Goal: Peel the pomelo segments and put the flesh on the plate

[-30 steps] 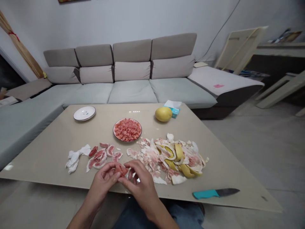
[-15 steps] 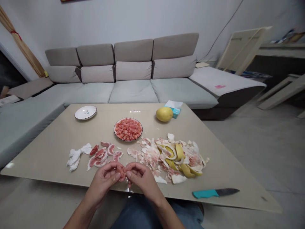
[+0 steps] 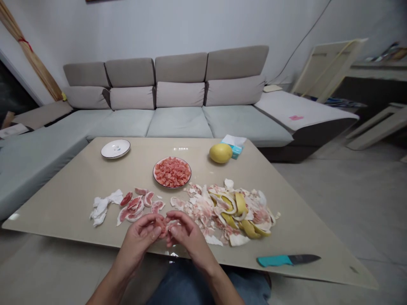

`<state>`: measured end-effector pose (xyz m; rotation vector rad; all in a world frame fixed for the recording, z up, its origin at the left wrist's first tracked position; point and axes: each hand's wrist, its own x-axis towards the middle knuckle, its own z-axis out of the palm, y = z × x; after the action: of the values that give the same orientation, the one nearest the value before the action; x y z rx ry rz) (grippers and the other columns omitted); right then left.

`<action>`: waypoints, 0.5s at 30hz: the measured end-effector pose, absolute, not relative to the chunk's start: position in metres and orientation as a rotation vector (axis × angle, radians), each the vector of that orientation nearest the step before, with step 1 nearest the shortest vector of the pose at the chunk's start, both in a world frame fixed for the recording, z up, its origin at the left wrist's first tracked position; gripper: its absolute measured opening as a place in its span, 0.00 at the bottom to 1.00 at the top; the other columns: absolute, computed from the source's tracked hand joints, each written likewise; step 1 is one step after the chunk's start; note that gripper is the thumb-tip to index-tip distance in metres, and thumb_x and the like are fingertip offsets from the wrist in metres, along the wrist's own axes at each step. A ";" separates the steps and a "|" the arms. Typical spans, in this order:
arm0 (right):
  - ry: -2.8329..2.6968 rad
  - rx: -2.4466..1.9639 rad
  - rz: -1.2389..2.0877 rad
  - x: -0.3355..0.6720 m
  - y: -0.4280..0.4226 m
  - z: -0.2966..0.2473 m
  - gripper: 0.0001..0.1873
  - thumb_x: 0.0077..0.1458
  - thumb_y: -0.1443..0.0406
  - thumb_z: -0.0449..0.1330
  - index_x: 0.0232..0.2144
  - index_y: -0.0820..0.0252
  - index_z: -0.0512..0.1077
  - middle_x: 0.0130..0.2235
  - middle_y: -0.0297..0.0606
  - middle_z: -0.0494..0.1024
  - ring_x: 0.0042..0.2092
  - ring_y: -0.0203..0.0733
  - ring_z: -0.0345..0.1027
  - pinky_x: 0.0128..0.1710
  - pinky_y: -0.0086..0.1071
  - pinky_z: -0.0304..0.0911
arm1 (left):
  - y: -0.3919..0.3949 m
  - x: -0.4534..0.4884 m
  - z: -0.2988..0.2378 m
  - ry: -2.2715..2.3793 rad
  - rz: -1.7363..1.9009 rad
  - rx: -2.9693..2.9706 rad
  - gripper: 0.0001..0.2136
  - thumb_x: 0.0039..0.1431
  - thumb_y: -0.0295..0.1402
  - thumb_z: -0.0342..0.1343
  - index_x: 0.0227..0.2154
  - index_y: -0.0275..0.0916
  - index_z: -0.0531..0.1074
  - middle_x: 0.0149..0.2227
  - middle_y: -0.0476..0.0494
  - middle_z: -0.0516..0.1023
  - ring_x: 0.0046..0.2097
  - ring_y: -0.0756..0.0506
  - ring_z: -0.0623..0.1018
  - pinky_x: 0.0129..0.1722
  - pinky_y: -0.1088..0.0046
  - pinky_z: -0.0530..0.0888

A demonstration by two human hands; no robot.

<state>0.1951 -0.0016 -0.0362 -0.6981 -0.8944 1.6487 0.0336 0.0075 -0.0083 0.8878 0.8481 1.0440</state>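
My left hand [image 3: 138, 237] and my right hand [image 3: 187, 235] meet above the front edge of the beige table top [image 3: 63, 199], their fingertips pinching a pink pomelo segment [image 3: 162, 226] between them. Just beyond my left hand lie peeled pink segments [image 3: 135, 207] in a loose heap. A pile of yellow rind and white pith [image 3: 237, 216] sits to the right of my right hand. Farther back, a round plate holds diced pink pomelo flesh [image 3: 171, 172]. A whole yellow pomelo [image 3: 220, 153] rests near the back edge.
On the table are crumpled white membrane [image 3: 101, 210], a small white plate [image 3: 115, 148], a tissue box [image 3: 234, 146], and a knife with a teal handle [image 3: 273, 261] near the front right. A grey sofa [image 3: 178, 123] stands behind the table.
My fingers have shifted on the pink segment, with my right hand turned slightly. The view has drifted a little, moving the table and sofa slightly right in the picture.
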 end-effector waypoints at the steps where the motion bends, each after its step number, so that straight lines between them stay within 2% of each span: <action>1: -0.880 -0.690 1.652 0.195 -0.002 -0.036 0.20 0.50 0.61 0.69 0.45 0.54 0.70 0.39 0.32 0.76 0.30 0.32 0.72 0.31 0.28 0.71 | 0.008 0.034 -0.009 0.868 1.058 0.925 0.11 0.51 0.32 0.66 0.38 0.38 0.78 0.31 0.47 0.79 0.35 0.50 0.78 0.39 0.77 0.75; 4: -0.838 -0.693 1.649 0.193 -0.002 -0.036 0.22 0.45 0.64 0.72 0.42 0.54 0.69 0.38 0.31 0.76 0.32 0.33 0.73 0.32 0.27 0.70 | 0.007 0.034 -0.009 0.919 1.073 0.990 0.11 0.51 0.33 0.66 0.38 0.39 0.78 0.32 0.47 0.80 0.36 0.49 0.78 0.39 0.76 0.75; 8: -0.864 -0.749 1.655 0.195 -0.002 -0.037 0.15 0.48 0.62 0.70 0.37 0.57 0.70 0.30 0.32 0.79 0.33 0.35 0.74 0.34 0.27 0.69 | 0.007 0.034 -0.010 0.946 1.062 1.002 0.11 0.50 0.34 0.67 0.38 0.40 0.78 0.33 0.46 0.80 0.36 0.48 0.79 0.39 0.74 0.76; 15: -0.923 -0.847 1.604 0.201 0.001 -0.037 0.14 0.45 0.62 0.72 0.35 0.59 0.76 0.32 0.34 0.79 0.34 0.35 0.73 0.34 0.26 0.69 | 0.005 0.033 -0.008 0.907 1.060 0.937 0.12 0.49 0.34 0.68 0.37 0.38 0.79 0.32 0.45 0.80 0.34 0.48 0.78 0.38 0.75 0.76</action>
<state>0.2012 0.0007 -0.0368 -0.8474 -0.9227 1.6045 0.0331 0.0050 -0.0083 0.9369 0.9072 1.0596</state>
